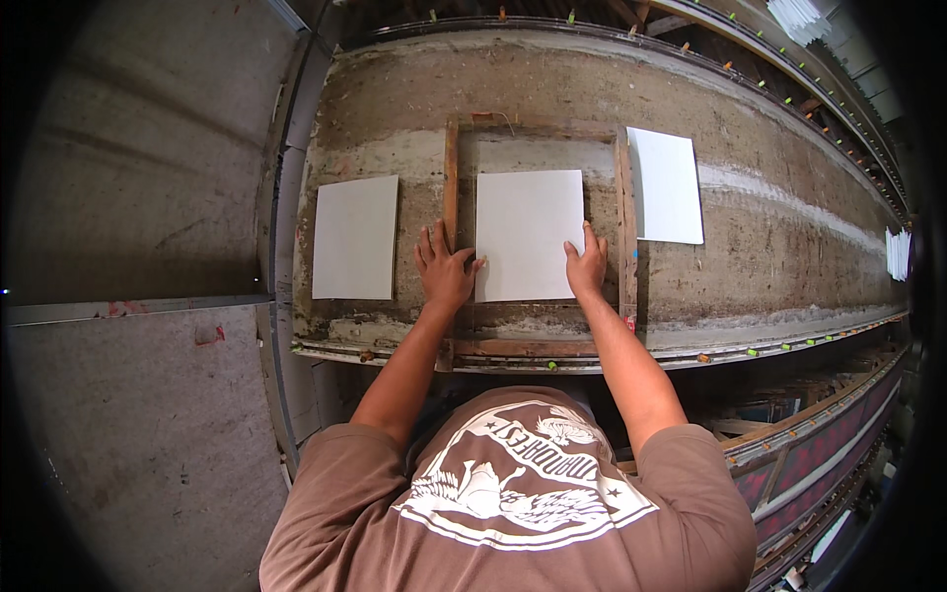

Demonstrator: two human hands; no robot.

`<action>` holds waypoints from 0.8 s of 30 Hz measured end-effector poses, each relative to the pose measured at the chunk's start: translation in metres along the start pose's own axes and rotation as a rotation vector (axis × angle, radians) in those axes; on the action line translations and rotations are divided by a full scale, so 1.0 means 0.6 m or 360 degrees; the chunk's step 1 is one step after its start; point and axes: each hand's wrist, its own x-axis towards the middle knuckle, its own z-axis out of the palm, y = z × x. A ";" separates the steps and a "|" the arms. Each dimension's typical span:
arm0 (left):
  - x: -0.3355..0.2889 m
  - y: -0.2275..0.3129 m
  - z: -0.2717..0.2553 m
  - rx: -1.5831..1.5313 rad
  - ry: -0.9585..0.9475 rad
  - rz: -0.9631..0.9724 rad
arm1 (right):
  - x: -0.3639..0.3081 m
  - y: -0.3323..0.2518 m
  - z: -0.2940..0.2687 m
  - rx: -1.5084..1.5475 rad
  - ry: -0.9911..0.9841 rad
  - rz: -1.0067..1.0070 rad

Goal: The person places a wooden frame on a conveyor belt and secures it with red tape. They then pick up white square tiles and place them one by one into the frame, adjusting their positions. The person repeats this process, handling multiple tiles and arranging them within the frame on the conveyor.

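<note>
A flat white sheet (530, 232) lies on a worn brown table, inside a wooden frame (450, 183). At the sheet's lower left edge is my left hand (450, 274). Its fingers are stretched and spread beside the frame's left bar, while its thumb reaches the sheet's edge. My right hand (589, 264) is at the lower right edge of the same sheet, thumb apart and over the sheet, fingers pointing away from me along the edge. Neither hand is wrapped round anything. The undersides of both hands are hidden.
Another white sheet (355, 237) lies left of the frame, and a third white sheet (668, 185) sits against its right bar. The long table (769, 266) has rails with small coloured clips along both edges. White stacks stand far right; grey panels (148, 395) are on the left.
</note>
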 end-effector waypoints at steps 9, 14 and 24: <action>0.000 -0.004 -0.002 -0.0078 -0.0021 -0.0033 | -0.006 -0.002 -0.001 -0.0042 0.0020 -0.0019; -0.001 -0.003 -0.001 -0.0102 0.0009 -0.0021 | -0.008 -0.008 -0.005 -0.0049 -0.0001 -0.0006; -0.001 -0.003 -0.004 -0.0114 -0.0028 -0.0024 | -0.006 0.000 0.001 -0.0062 -0.0023 -0.0014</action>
